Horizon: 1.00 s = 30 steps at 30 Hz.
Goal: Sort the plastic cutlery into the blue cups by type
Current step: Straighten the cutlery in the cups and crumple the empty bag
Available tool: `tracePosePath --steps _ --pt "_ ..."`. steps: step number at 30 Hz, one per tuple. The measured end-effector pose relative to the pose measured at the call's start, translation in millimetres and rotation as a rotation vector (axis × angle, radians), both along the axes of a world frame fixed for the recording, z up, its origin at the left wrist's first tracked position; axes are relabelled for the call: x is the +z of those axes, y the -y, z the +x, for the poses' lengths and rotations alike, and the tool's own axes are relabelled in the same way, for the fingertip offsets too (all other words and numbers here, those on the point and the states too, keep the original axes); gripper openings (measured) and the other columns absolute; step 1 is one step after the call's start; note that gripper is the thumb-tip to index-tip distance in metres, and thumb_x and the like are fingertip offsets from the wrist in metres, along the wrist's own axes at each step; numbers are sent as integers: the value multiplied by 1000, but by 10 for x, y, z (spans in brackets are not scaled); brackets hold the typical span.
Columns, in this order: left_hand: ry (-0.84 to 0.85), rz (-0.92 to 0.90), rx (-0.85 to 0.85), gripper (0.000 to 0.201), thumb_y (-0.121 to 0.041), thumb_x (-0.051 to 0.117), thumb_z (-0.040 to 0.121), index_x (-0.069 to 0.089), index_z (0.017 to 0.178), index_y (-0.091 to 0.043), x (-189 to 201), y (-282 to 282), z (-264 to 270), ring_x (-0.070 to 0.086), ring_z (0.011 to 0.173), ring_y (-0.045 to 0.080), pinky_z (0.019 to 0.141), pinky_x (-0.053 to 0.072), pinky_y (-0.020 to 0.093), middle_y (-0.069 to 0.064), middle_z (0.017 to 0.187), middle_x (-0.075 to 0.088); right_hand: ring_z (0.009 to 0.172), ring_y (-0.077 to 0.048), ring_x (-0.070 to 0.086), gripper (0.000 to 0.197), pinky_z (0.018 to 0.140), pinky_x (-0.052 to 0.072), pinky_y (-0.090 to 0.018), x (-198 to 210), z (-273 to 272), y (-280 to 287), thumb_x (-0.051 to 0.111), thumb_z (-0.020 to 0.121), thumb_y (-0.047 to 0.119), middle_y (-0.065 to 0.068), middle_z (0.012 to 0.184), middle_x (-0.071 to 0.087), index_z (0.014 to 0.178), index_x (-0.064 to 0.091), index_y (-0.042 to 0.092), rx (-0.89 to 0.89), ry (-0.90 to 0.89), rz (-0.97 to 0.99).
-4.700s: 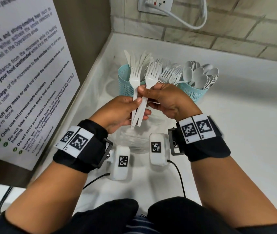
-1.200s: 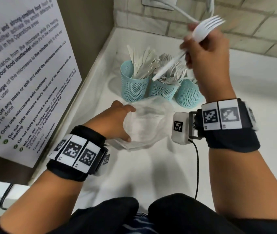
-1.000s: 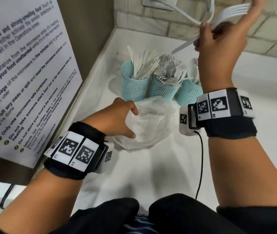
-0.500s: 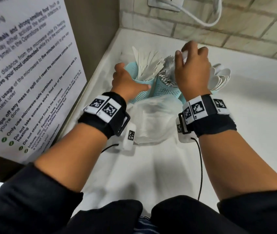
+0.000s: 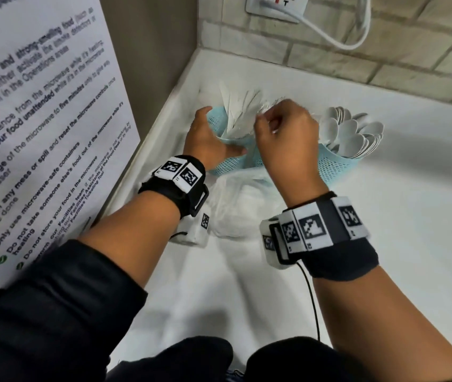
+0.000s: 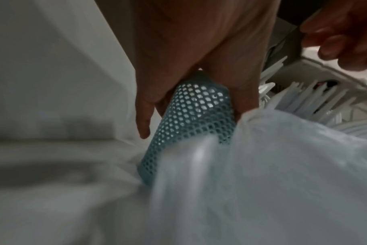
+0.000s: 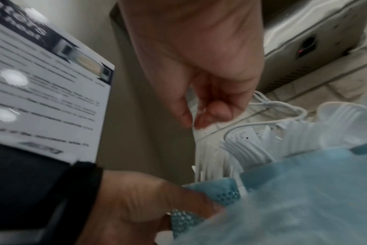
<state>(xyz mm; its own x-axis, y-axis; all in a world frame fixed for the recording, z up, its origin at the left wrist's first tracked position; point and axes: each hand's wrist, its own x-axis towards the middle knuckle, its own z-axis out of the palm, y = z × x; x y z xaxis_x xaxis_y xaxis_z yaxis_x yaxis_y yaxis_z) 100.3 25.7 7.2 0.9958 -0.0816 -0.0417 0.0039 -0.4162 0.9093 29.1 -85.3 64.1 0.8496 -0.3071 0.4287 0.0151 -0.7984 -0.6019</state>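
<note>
So the three blue cups are lined up in the back corner of the white counter (image 5: 385, 244), touching each other: the left cup (image 5: 225, 164) has the knives (image 5: 240, 111) fanned out of it, the middle cup (image 5: 255, 161) holds forks and is mostly hidden behind the right hand (image 5: 285, 139), and the right cup (image 5: 332, 166) is stuffed with spoons (image 5: 351, 133).

What's changed: about a second ago the right hand was up in the air waving a fork, and the left was down on the clear plastic bag (image 5: 241, 208). Now that fork isn't visible as a separate piece, so I'd guess it's gone into the middle cup. The right hand hovers over the fork tines with fingers curled in, thumb and fingertips pinched close together; in the right wrist view I can't tell if they're gripping a tine or nothing at all. The left hand (image 5: 205, 139) has come off the bag and now wraps the left cup, thumb on one side and fingers on the other, steadying it.

The bag lies slumped just in front of the cups and looks empty, so the sorting looks about finished and this is just tidying.
</note>
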Motion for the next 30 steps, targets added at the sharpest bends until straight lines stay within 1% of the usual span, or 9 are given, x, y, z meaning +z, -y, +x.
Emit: tracePosePath --steps 6,8,11,16,19,22,25,28,30 --pt "90 -148 133 78 -10 78 66 36 133 -10 -45 -76 -155 50 104 14 93 44 23 2 117 51 57 -12 46 29 49 33 -17 12 -17 -182 65 84 25 -2 63 51 68 54 5 157 -373 28" --pt "101 -233 194 67 -2 70 72 38 131 -7 -50 -83 -197 49 100 13 86 43 19 3 113 50 82 -22 60 33 64 43 -20 1 11 -282 66 83 28 -10 88 65 97 61 -1 172 -371 49" --pt "10 -604 223 24 -3 53 86 53 110 -5 77 -74 -286 60 81 10 72 50 18 3 92 62 122 -31 50 84 100 42 -36 -84 107 -423 67 82 32 -22 131 51 141 22 -8 115 -394 145" --pt "-323 -1298 225 25 -25 40 94 58 87 -9 245 -29 -310 65 55 11 53 52 19 5 70 63 138 -37 26 108 111 29 -45 -145 300 -511 68 82 34 -23 147 27 144 -11 -5 161 -220 177" --pt "-367 -1310 159 34 -31 35 97 61 83 -14 170 14 -334 68 61 11 53 54 23 2 71 69 138 -37 27 110 111 28 -48 -166 425 -522 72 77 36 -21 147 29 147 -7 3 248 -179 199" --pt "-400 -1267 165 37 -35 30 98 59 89 -15 169 66 -351 69 68 15 53 55 27 2 76 70 122 -27 48 102 103 36 -30 -199 506 -511 74 76 32 -16 138 46 149 5 13 337 -186 242" --pt "-357 -1110 179 33 -32 32 98 60 87 -17 143 54 -342 68 60 11 49 54 24 -1 65 71 89 -13 57 49 79 40 -19 -233 537 -500 72 79 21 -2 102 64 122 50 14 344 -140 285" --pt "-186 -741 167 18 -20 58 87 58 105 -16 54 -33 -356 65 83 14 62 55 23 0 87 71 72 -13 59 15 67 46 -21 -284 567 -481 63 84 12 6 78 60 95 53 13 282 -28 433" --pt "-84 -483 96 69 -7 79 66 46 125 -17 -81 -46 -303 59 101 12 75 51 15 0 113 62 68 -8 59 13 66 49 -22 -288 567 -453 59 86 11 9 76 58 94 50 15 230 106 581"
